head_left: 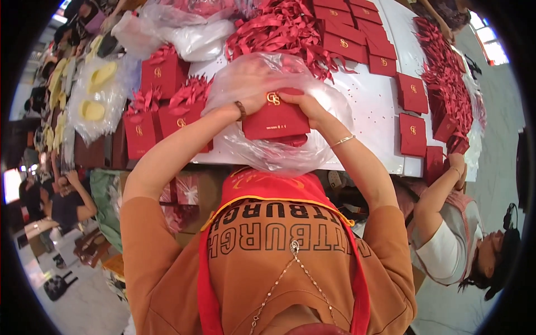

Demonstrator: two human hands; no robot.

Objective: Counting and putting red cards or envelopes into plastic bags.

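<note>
Hands meet at the centre of your view, both closed around a flat red box with a gold emblem, which sits partly inside a clear plastic bag on the white table. Your left hand grips the box's upper left corner — its fingers are curled behind the top edge under the plastic, so you cannot see just how they lie. Your right hand pinches the upper right edge, thumb on the front face, fingers wrapped over the top. The bag bulges around the box and hangs over the table's near edge toward your red apron.

At ten o'clock from the box stand upright red gift bags stuffed with red ribbon. At twelve o'clock lies a loose pile of red ribbons. From one to three o'clock flat red boxes lie spread across the table. At four o'clock another person's hand rests at the table edge.
</note>
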